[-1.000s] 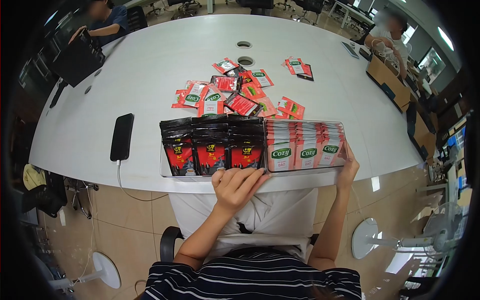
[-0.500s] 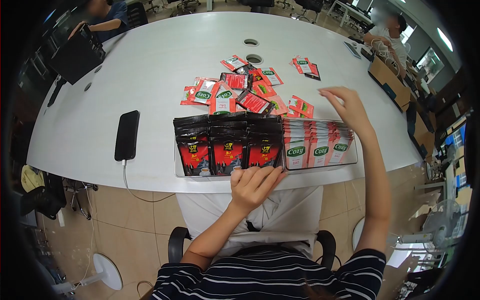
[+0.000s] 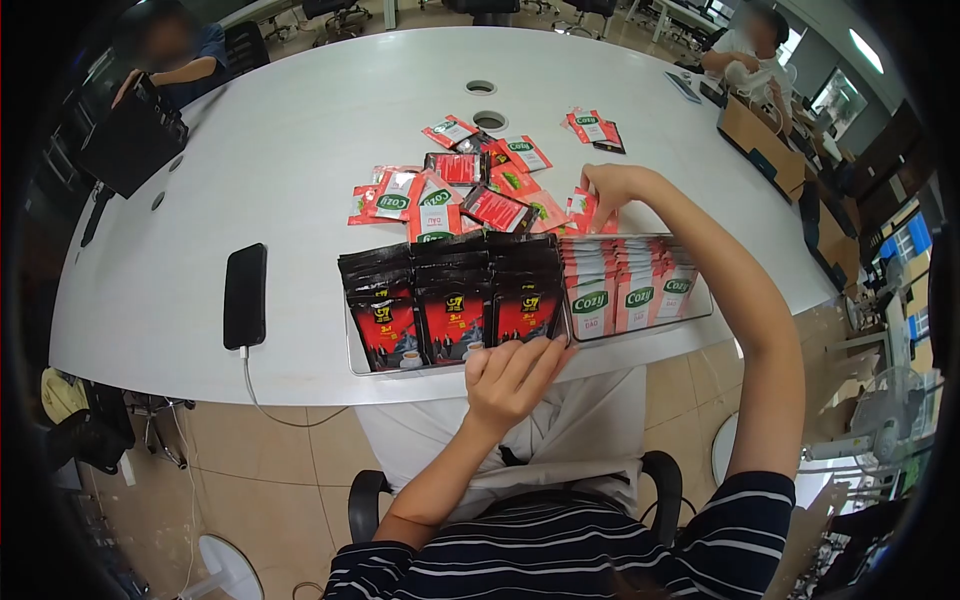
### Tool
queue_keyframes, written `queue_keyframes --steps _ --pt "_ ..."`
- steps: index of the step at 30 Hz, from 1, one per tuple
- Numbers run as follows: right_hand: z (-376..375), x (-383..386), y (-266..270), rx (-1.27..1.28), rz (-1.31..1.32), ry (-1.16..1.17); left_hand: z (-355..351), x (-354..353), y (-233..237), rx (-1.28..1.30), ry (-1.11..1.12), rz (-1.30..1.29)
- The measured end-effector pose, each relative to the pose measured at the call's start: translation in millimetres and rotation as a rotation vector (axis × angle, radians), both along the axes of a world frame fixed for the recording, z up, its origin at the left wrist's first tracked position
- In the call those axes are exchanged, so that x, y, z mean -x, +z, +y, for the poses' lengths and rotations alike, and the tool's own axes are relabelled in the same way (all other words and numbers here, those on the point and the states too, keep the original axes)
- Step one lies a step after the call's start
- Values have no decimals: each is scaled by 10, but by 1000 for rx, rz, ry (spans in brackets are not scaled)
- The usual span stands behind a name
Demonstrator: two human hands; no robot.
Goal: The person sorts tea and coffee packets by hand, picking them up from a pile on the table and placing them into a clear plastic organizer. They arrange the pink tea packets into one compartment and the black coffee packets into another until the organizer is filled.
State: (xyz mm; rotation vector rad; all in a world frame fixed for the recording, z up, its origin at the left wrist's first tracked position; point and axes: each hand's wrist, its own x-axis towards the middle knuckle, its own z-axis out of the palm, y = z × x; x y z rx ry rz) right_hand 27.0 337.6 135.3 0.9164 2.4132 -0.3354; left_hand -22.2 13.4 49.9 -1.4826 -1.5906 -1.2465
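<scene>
A clear plastic tray [image 3: 356,352] stands at the table's near edge. Its left part holds rows of black and red G7 sachets [image 3: 455,312]; its right part holds rows of pink Cozy sachets [image 3: 625,290]. My left hand [image 3: 510,375] rests against the tray's front wall, fingers together, holding nothing. My right hand [image 3: 608,187] reaches past the tray and pinches a red Cozy sachet [image 3: 582,208] lying just behind it. A loose pile of red sachets [image 3: 450,190] is spread further back.
A black phone [image 3: 245,295] on a white cable lies left of the tray. Two round cable holes [image 3: 489,120] sit mid-table. A person with a black bag [image 3: 130,135] sits far left; another person by cardboard boxes [image 3: 760,130] sits far right.
My right hand left the tray's right end, rose over the table, then came down onto a red sachet behind the tray. My left hand stayed at the tray's front.
</scene>
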Motion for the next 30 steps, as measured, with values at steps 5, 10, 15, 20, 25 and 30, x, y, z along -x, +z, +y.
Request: queue_keyframes --steps 5,10,15,20,25,30 --pt "196 66 21 -65 236 50 -9 39 27 -10 12 45" --pt "241 366 193 17 540 -85 -20 29 22 7 13 36" --pt "294 776 95 -93 450 -66 -17 10 -10 19 13 19" --pt "541 1142 -195 -77 454 265 -34 25 -25 39 2 37" --pt "566 1127 -317 -67 433 89 -22 18 6 29 6 29" --pt "537 767 -240 -57 384 -1 -18 6 -6 27 7 21"
